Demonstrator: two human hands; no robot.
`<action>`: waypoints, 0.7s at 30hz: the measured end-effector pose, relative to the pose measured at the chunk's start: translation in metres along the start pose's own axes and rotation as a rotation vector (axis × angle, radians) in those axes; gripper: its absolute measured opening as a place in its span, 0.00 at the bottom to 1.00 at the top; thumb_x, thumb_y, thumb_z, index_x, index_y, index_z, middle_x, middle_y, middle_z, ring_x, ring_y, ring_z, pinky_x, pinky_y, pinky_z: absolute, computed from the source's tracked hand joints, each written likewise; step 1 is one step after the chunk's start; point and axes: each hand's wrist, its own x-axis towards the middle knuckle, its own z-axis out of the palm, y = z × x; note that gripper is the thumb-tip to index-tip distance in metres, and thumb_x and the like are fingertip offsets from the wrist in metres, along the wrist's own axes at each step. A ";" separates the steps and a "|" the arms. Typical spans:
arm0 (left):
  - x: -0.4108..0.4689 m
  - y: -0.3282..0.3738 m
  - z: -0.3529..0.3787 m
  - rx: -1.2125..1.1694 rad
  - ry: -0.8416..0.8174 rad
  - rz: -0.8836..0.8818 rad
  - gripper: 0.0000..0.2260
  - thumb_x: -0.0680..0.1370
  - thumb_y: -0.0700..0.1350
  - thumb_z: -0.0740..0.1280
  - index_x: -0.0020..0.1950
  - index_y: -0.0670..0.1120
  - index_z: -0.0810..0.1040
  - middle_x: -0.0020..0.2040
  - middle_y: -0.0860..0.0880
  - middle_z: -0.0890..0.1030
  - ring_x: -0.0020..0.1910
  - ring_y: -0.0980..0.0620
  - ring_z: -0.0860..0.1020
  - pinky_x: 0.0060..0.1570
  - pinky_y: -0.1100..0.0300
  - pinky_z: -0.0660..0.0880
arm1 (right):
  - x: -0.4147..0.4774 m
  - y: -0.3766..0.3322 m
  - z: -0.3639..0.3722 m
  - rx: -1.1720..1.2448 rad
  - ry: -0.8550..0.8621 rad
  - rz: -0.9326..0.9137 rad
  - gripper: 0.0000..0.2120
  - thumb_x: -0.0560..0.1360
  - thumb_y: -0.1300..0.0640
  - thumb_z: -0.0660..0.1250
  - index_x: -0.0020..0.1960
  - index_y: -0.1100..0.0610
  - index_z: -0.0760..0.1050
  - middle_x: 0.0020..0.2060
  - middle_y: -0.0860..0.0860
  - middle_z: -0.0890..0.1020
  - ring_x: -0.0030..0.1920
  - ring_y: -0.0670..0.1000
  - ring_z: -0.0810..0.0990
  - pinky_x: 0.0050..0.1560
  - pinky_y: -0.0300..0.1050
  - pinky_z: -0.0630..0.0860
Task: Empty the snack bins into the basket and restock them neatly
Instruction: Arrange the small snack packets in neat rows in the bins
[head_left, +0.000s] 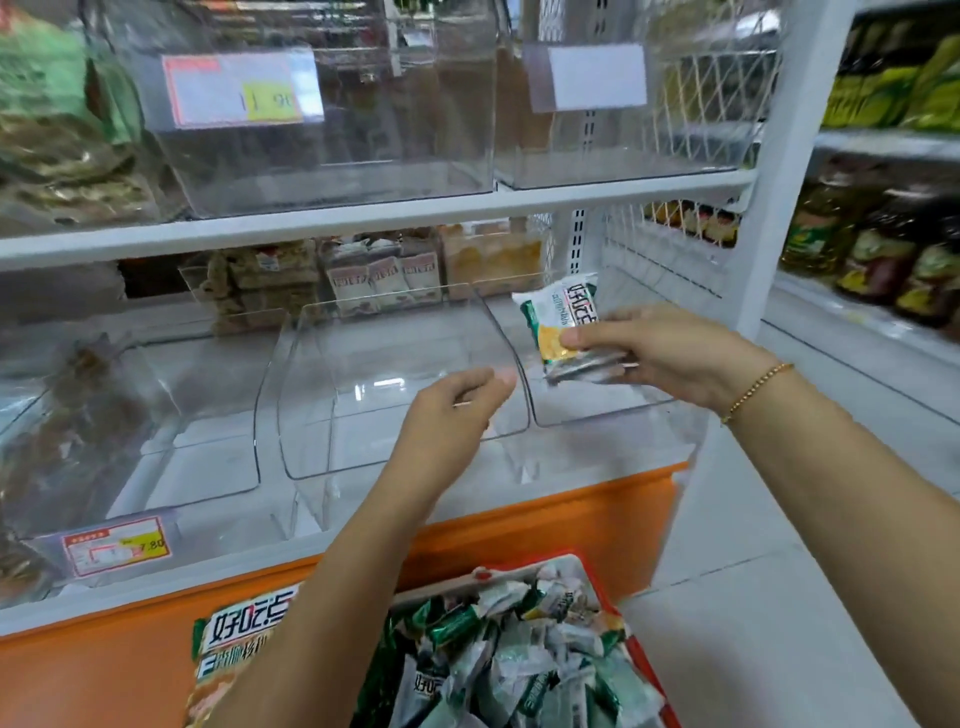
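Restocking is judged to be under way. Nothing is held by the left hand (452, 410), its fingers loosely curled beside the clear plastic middle bin (353, 415). A small stack of white, green and yellow snack packets (563, 322) is gripped by the right hand (670, 353) over the clear right-hand bin (587, 410). Next, the stack should be lowered in and squared; more packets wait in the red plastic basket (602, 592).

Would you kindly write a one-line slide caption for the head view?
Right hand holds snack packets over an empty clear bin, left hand open beside it, full red basket below.
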 end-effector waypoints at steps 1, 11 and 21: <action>0.007 -0.001 0.001 0.038 0.013 -0.004 0.16 0.76 0.53 0.68 0.62 0.48 0.78 0.55 0.52 0.80 0.53 0.55 0.79 0.55 0.61 0.76 | 0.015 0.000 -0.008 -0.054 0.045 0.016 0.13 0.70 0.59 0.74 0.52 0.63 0.79 0.48 0.56 0.85 0.45 0.51 0.82 0.51 0.43 0.79; 0.079 -0.018 0.022 0.275 0.031 -0.056 0.29 0.74 0.56 0.70 0.71 0.48 0.67 0.66 0.51 0.72 0.52 0.56 0.73 0.43 0.65 0.69 | 0.173 0.039 -0.015 -0.854 0.073 -0.008 0.21 0.65 0.53 0.79 0.54 0.59 0.79 0.50 0.55 0.82 0.46 0.51 0.77 0.39 0.39 0.70; 0.089 -0.033 0.038 0.367 0.018 -0.054 0.29 0.73 0.57 0.70 0.71 0.53 0.68 0.60 0.60 0.75 0.50 0.64 0.76 0.37 0.74 0.70 | 0.273 0.085 0.017 -1.100 -0.120 -0.200 0.33 0.68 0.56 0.76 0.71 0.54 0.69 0.63 0.56 0.74 0.62 0.55 0.71 0.55 0.38 0.67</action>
